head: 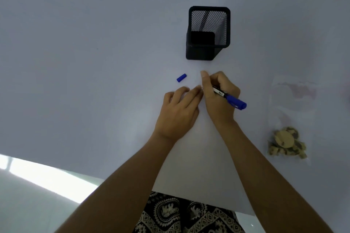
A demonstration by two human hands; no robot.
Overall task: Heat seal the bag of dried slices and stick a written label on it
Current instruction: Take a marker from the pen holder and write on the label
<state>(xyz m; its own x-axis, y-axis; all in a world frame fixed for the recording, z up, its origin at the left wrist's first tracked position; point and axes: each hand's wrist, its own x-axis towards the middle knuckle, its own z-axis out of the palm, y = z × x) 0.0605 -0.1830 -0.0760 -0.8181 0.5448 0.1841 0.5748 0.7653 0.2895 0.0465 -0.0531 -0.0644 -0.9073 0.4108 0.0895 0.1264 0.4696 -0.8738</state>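
My right hand (217, 94) grips a blue marker (232, 100), its blue rear end pointing right and its tip hidden under my fingers on the white table (94, 81). My left hand (180, 109) lies flat beside it, fingers straight, pressing down just left of the tip; a white label under the fingers is too pale to make out. The marker's blue cap (181, 77) lies loose on the table, up and left of both hands. A clear bag of tan dried slices (286, 143) rests at the right, apart from my hands.
A black mesh pen holder (208, 32) stands behind my hands, with one dark pen inside. The table's near edge (189, 195) runs just below my forearms, and patterned cloth on my lap shows beneath it.
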